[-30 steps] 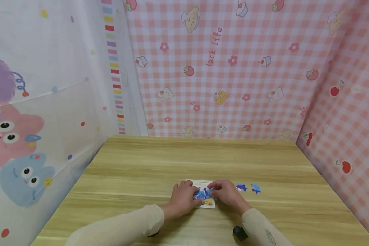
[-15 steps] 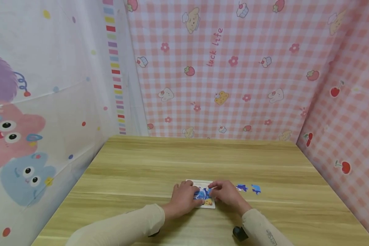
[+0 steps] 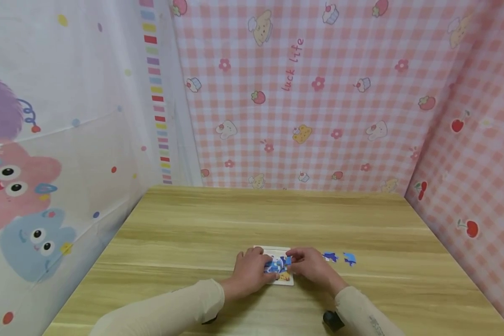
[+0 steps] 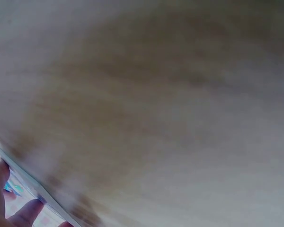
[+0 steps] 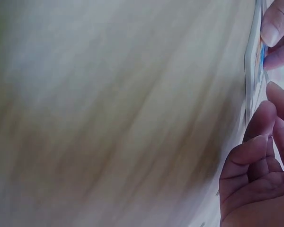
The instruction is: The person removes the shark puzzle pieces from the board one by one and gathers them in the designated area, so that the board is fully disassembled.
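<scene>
A small white-rimmed jigsaw board (image 3: 291, 282) with a blue and yellow picture lies on the wooden table. My left hand (image 3: 249, 271) rests over its left side, fingers spread along the far part and thumb across the near part. From the right, my right hand (image 3: 312, 265) pinches a light-blue puzzle piece (image 3: 289, 261) between thumb and fingertips at the board's right edge. Much of the picture is hidden under the left hand. In the right wrist view the curled right fingers (image 5: 262, 120) sit close beside the board's edge (image 5: 249, 71).
Two loose blue puzzle pieces, one darker (image 3: 330, 256) and one lighter (image 3: 350, 258), lie on the table (image 3: 193, 224) right of the board. A black object (image 3: 332, 321) shows by the right wrist. Patterned cloths (image 3: 319, 112) hang behind and at both sides.
My right hand has shifted slightly to the right, and the light-blue piece at its fingertips shows more. The left hand stays in place on the board.
</scene>
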The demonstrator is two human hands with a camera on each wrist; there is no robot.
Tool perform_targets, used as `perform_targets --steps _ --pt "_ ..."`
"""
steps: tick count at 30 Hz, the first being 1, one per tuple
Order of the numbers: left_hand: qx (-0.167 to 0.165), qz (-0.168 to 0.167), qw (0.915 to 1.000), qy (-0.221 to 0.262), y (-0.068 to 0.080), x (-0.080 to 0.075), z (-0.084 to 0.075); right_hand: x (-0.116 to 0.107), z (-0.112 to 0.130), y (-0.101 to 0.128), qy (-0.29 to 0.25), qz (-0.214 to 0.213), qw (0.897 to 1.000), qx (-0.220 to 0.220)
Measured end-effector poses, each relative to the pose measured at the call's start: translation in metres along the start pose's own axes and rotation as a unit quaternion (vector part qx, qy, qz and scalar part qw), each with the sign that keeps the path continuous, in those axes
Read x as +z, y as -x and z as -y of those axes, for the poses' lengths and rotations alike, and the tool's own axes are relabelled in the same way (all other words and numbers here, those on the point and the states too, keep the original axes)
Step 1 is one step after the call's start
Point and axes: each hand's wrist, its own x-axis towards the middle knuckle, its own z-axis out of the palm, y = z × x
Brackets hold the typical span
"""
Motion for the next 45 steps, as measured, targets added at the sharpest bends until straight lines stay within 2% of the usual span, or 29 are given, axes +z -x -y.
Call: perform_targets --steps 10,20,25,33,40,45 --pt "-0.003 -0.003 0.9999 0.011 0.000 -0.002 -0.001 -0.029 -0.012 0.019 -0.031 0.010 0.999 -0.001" --pt "-0.005 -0.002 0.9999 0.016 0.002 -0.001 -0.001 -0.071 -0.050 0.048 -0.031 0.046 0.998 -0.016" --pt "-0.007 0.003 0.9997 0.021 0.003 -0.003 -0.002 -0.089 -0.063 0.060 -0.033 0.031 0.999 -0.008" --pt "-0.008 0.010 0.9996 0.024 0.002 -0.004 -0.004 -0.111 -0.081 0.072 -0.026 -0.011 0.999 0.040" --pt "-0.009 0.010 0.9996 0.023 0.002 -0.004 -0.003 -0.117 -0.090 0.075 -0.009 -0.030 0.998 0.058" --pt "-0.009 0.009 0.9998 0.018 0.002 -0.002 -0.003 -0.120 -0.091 0.076 -0.007 -0.019 0.998 0.054"
